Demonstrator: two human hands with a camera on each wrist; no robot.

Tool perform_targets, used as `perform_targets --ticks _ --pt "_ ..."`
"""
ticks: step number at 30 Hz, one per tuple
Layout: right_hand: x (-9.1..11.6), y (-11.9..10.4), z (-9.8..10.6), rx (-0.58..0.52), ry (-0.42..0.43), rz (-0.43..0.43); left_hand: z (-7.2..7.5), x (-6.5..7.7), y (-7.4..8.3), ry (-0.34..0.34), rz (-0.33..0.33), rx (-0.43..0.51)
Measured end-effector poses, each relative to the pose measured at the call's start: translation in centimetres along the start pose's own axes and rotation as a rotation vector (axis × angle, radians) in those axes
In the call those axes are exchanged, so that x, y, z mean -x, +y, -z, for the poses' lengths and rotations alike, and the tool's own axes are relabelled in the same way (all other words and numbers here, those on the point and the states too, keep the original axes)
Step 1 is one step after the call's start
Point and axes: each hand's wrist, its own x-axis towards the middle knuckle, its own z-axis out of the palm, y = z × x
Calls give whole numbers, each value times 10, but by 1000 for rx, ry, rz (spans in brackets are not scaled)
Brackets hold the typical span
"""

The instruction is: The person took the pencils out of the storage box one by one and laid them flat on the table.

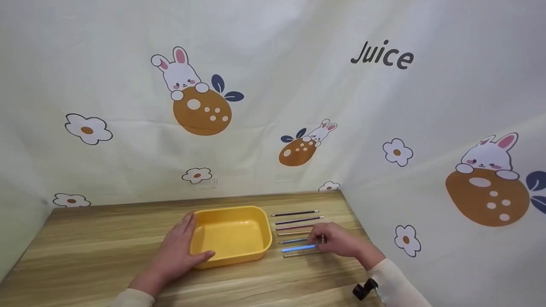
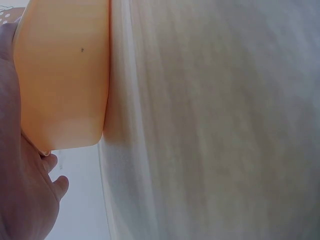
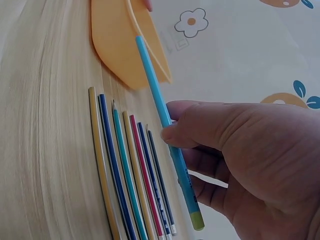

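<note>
My left hand [image 1: 178,248] holds the left side of a yellow plastic box [image 1: 239,259], thumb over the near rim and fingers along the far left corner. In the left wrist view, that hand [image 2: 27,192] lies against the box's outer wall [image 2: 65,85]. My right hand [image 1: 339,241] pinches a light blue pencil [image 3: 159,107] between thumb and fingers, tilted and raised above the other pencils. Its lower end has an olive band. Beneath it, several pencils lie side by side on the table, among them a red one [image 3: 144,175] and a teal one [image 3: 126,170].
The wood-grain table [image 1: 98,238] meets a pale printed curtain [image 1: 273,85] at the back and right. Several pencils lie right of the box, including a dark one [image 1: 295,213] farthest back. A black device [image 1: 365,289] is near the right sleeve.
</note>
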Motion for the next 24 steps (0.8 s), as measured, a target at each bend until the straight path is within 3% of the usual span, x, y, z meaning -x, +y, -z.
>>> perform_targets --ticks 8,16,24 --pt "7 6 -2 -14 12 50 2 1 2 -9 7 14" --pt "14 11 -7 -17 14 10 2 1 2 -37 36 20" --pt "17 18 -17 -36 10 14 0 1 0 -22 17 19"
